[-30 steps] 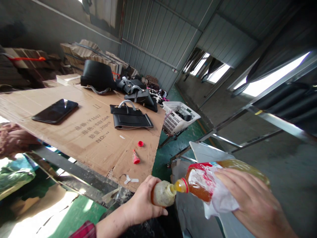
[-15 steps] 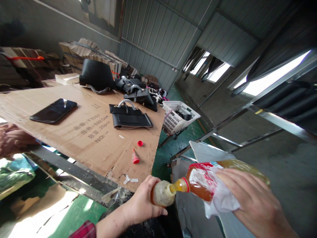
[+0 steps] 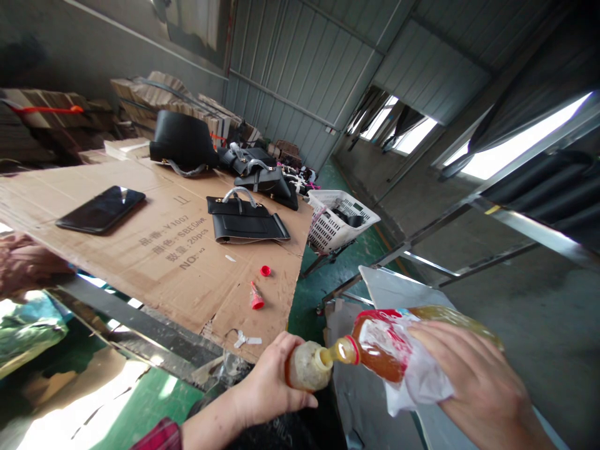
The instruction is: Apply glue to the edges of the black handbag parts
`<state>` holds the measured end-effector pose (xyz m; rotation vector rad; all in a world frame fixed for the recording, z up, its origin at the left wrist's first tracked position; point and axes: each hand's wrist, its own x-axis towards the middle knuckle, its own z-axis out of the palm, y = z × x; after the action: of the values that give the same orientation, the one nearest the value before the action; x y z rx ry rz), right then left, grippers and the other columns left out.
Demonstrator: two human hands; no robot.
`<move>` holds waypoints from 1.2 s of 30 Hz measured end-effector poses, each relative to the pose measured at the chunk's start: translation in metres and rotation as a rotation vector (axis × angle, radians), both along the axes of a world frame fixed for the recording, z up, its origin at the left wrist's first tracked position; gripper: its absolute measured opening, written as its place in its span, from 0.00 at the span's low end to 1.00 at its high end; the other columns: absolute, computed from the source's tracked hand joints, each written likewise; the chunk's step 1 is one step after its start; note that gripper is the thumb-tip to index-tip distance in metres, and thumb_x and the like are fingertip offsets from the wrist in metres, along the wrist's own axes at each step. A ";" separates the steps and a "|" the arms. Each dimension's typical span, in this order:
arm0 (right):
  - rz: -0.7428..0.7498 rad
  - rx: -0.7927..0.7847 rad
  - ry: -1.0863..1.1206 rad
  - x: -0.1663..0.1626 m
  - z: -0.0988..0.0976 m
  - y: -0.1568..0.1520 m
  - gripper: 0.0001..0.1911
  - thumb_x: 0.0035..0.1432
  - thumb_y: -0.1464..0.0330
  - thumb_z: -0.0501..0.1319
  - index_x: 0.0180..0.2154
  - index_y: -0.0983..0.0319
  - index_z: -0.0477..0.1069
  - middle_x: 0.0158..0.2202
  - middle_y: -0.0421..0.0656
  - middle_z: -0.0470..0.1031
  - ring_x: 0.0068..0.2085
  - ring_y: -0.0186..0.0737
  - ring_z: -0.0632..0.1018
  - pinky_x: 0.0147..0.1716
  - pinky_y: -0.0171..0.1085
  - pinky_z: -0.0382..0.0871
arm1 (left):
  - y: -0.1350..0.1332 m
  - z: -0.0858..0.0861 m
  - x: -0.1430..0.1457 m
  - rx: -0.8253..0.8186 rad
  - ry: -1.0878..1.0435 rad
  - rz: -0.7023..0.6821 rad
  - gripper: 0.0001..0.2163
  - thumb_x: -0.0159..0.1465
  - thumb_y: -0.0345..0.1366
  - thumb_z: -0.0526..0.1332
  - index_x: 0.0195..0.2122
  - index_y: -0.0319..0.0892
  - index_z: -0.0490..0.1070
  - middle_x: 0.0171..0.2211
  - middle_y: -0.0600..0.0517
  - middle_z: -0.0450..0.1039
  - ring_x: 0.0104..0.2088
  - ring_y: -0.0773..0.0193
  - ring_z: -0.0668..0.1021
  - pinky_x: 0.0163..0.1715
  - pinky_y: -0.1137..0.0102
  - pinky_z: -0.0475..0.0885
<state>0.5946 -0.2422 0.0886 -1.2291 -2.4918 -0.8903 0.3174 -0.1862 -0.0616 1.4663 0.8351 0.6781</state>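
Cardboard-covered surface [image 3: 154,250] lies left. Left hand [image 3: 267,384] grips small bottle [image 3: 304,370]; right hand [image 3: 473,381] grips tilted large bottle [image 3: 382,350], mouths apparently touching.

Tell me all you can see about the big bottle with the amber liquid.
The big bottle is clear plastic with amber liquid and a loose, crumpled red-and-white label. It lies nearly level, neck tipped toward the left. The right hand grips its body. Its open mouth meets the mouth of the small bottle, which the left hand holds, beyond the cardboard's edge.
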 end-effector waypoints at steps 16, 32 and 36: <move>-0.019 0.010 0.042 -0.001 -0.013 -0.002 0.19 0.59 0.80 0.53 0.51 0.64 0.70 0.44 0.49 0.78 0.46 0.48 0.77 0.50 0.46 0.66 | 0.000 -0.001 0.000 0.017 -0.005 0.004 0.29 0.39 0.31 0.77 0.43 0.39 0.70 0.43 0.49 0.69 0.45 0.53 0.71 0.46 0.62 0.66; 0.010 -0.006 -0.014 0.006 -0.017 -0.001 0.21 0.56 0.80 0.55 0.51 0.66 0.71 0.45 0.50 0.78 0.47 0.49 0.76 0.50 0.46 0.66 | -0.001 -0.003 -0.002 0.005 -0.042 0.006 0.30 0.40 0.33 0.77 0.45 0.38 0.69 0.44 0.47 0.69 0.46 0.52 0.72 0.47 0.62 0.66; -0.003 0.010 0.015 0.005 -0.017 -0.001 0.20 0.57 0.79 0.55 0.50 0.65 0.71 0.44 0.49 0.78 0.46 0.49 0.77 0.50 0.46 0.67 | -0.001 -0.003 -0.003 0.014 -0.037 0.010 0.31 0.40 0.33 0.78 0.45 0.38 0.69 0.44 0.47 0.68 0.46 0.52 0.72 0.48 0.62 0.66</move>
<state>0.5996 -0.2429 0.0712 -1.2316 -2.4711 -0.8900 0.3147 -0.1869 -0.0649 1.4590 0.8114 0.7184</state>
